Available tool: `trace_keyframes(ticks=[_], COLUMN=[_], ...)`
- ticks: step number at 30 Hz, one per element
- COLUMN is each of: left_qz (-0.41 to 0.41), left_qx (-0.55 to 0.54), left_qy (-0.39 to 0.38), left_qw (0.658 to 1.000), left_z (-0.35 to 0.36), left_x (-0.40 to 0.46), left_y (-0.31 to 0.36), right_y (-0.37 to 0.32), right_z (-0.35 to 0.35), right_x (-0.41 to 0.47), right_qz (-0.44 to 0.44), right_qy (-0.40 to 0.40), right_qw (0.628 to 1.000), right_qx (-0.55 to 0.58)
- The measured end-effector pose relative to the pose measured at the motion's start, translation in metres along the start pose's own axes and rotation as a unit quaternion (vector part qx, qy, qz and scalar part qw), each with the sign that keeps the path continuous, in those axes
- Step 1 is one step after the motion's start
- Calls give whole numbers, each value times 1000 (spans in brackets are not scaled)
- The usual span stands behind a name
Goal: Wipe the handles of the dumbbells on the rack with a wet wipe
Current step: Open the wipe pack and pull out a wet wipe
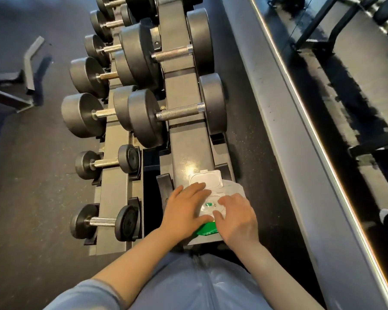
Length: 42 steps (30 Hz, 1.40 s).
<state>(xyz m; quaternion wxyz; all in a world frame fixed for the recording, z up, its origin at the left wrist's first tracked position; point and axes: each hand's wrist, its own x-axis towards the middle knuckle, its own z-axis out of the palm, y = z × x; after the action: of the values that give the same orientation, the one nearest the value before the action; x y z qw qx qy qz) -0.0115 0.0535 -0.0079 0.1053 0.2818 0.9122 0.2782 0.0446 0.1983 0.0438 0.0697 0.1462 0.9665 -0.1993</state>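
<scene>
A wet wipe pack (231, 187), white with a green end, lies on the near end of the dumbbell rack's top rail (188, 148). Its white lid (205, 176) is flipped open. My left hand (184, 209) lies flat over the pack's left side and holds it down. My right hand (238, 218) rests on the right side, thumb and forefinger at the dispensing opening; no wipe shows between them. Further along the rail sit a large dumbbell with a knurled steel handle (179, 113) and another one (173, 53) beyond it. Smaller dumbbells (103, 221) rest on the lower tier to the left.
A wall mirror (323, 86) above a grey ledge (278, 130) runs along the right, close to the rack. A black metal frame (29, 70) stands on the dark rubber floor at far left. More dumbbells line the lower tier (104, 113) into the distance.
</scene>
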Motion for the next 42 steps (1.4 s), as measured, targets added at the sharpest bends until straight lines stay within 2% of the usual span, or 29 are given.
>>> trace_keyframes(ticks=[2, 11, 20, 23, 26, 28, 30, 37, 42], left_qz=[3, -28, -42, -35, -6, 3, 4, 0, -20], left_qx=[-25, -98, -124, -120, -107, -118, -126, -171, -143], left_qy=[16, 57, 73, 73, 73, 66, 54, 100, 84], left_qw=[1000, 993, 989, 990, 992, 991, 991, 980, 986], left_z=[3, 7, 12, 16, 17, 15, 12, 8, 9], left_x=[-3, -6, -6, -7, -10, -10, -10, -16, -22], left_y=[-4, -1, -2, -5, -9, -13, -17, -22, -28], right_y=[-4, -12, -20, -31, -29, -17, -1, 22, 4], right_z=[4, 3, -3, 2, 5, -2, -10, -10, -9], right_x=[-1, 9, 11, 10, 14, 18, 22, 29, 24], right_qz=[4, 73, 29, -11, -4, 4, 2, -35, -127], right_qy=[20, -8, -36, -75, -112, -106, -76, -90, -67], right_qw=[1000, 997, 999, 997, 989, 978, 976, 993, 989], right_qx=[-10, 18, -1, 32, 102, 178, 202, 71, -34])
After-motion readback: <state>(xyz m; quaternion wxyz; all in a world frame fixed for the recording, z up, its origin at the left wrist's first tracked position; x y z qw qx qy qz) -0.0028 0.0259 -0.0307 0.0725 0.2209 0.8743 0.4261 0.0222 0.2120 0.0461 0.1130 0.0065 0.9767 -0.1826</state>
